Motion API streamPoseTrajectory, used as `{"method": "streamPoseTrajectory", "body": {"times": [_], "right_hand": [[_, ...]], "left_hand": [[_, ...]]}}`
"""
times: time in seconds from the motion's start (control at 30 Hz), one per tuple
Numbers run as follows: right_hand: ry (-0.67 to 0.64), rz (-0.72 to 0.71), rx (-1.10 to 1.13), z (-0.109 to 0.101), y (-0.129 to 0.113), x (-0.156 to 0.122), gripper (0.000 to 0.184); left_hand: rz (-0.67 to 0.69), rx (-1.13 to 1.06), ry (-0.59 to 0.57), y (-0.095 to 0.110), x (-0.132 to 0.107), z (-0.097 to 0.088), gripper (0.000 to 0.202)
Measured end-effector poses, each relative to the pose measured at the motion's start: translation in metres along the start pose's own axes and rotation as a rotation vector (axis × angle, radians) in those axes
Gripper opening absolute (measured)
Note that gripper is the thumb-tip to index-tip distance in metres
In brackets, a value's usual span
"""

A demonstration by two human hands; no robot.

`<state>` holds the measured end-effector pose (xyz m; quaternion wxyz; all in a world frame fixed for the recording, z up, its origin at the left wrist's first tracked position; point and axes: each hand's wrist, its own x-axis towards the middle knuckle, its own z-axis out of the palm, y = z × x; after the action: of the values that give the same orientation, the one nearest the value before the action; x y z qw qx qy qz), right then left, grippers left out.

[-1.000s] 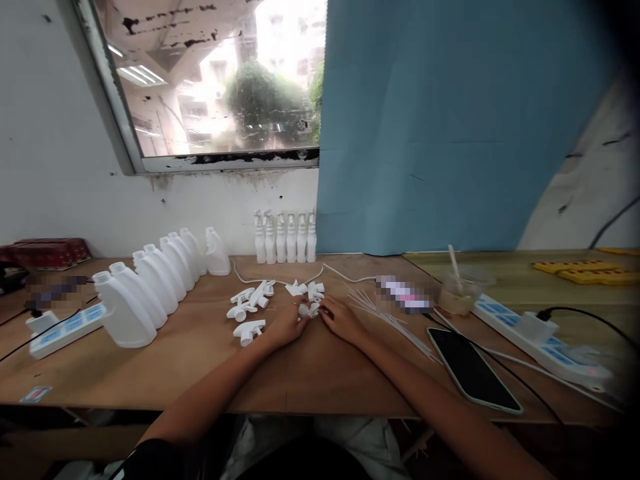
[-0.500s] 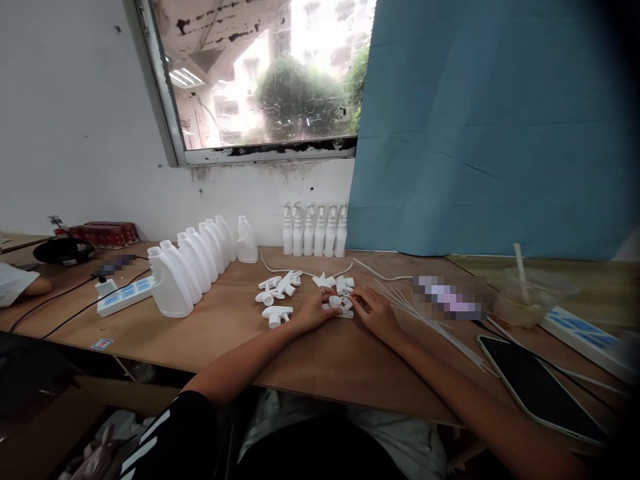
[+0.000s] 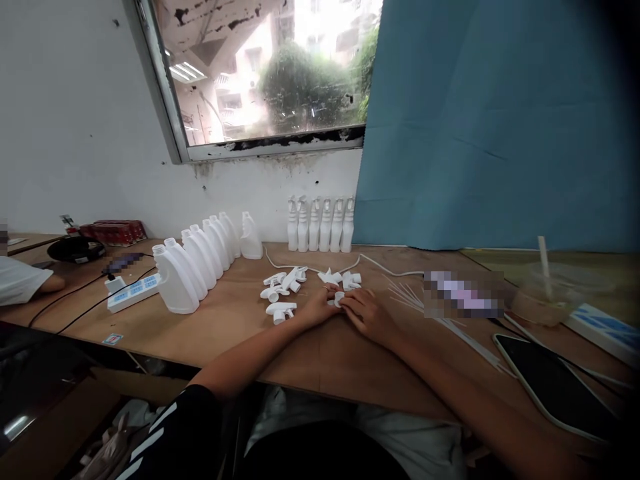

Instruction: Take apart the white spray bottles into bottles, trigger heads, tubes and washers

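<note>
My left hand (image 3: 319, 309) and my right hand (image 3: 367, 313) meet over the table, both closed around one white trigger spray head (image 3: 339, 299). Only its round collar shows between my fingers; the rest is covered. Just beyond my fingers lie two more spray heads, one of them a white trigger spray head (image 3: 351, 280). To the left of my left hand is a loose group of several, with a single spray head (image 3: 281, 311) nearest my forearm. Thin white dip tubes (image 3: 463, 337) lie fanned out to the right of my right hand.
White bottles without tops (image 3: 177, 283) stand in a row at left. Capped spray bottles (image 3: 326, 227) line the wall. A power strip (image 3: 134, 293), a phone (image 3: 555, 387), a plastic cup with a straw (image 3: 543, 300) and cables lie around. Another person's arm (image 3: 50, 285) rests at far left.
My right hand has come in to the left, its fingers now over the spray head and hiding more of it. The view has shifted slightly.
</note>
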<state>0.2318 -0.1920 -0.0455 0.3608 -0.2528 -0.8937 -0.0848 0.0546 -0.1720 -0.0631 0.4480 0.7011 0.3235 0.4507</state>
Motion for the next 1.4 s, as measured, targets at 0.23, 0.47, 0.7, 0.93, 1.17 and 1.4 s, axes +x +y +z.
{"method": "streamPoseTrajectory", "body": {"times": [0.23,0.47,0.7,0.93,1.17,1.4], "right_hand": [[0.016,0.033,-0.052,-0.001,0.001,0.0,0.016],[0.032,0.132,0.123,-0.003,0.003,-0.001,0.016],[-0.018,0.146,0.165,-0.003,0.004,-0.005,0.021],[-0.057,0.146,0.218,-0.003,0.006,-0.004,0.013],[-0.041,0.167,0.281,0.001,0.009,0.0,0.008],[-0.007,0.21,0.362,0.005,0.011,-0.006,0.015]], "left_hand": [[0.023,0.069,-0.008,0.006,-0.001,0.001,0.035],[0.055,0.155,-0.033,0.002,-0.002,0.003,0.032],[0.098,0.403,0.016,0.012,-0.007,-0.001,0.035],[0.119,0.643,-0.001,0.021,-0.01,-0.007,0.023],[0.134,0.827,-0.006,0.021,-0.006,-0.009,0.017],[0.182,0.949,-0.134,0.03,-0.003,-0.014,0.02]]}}
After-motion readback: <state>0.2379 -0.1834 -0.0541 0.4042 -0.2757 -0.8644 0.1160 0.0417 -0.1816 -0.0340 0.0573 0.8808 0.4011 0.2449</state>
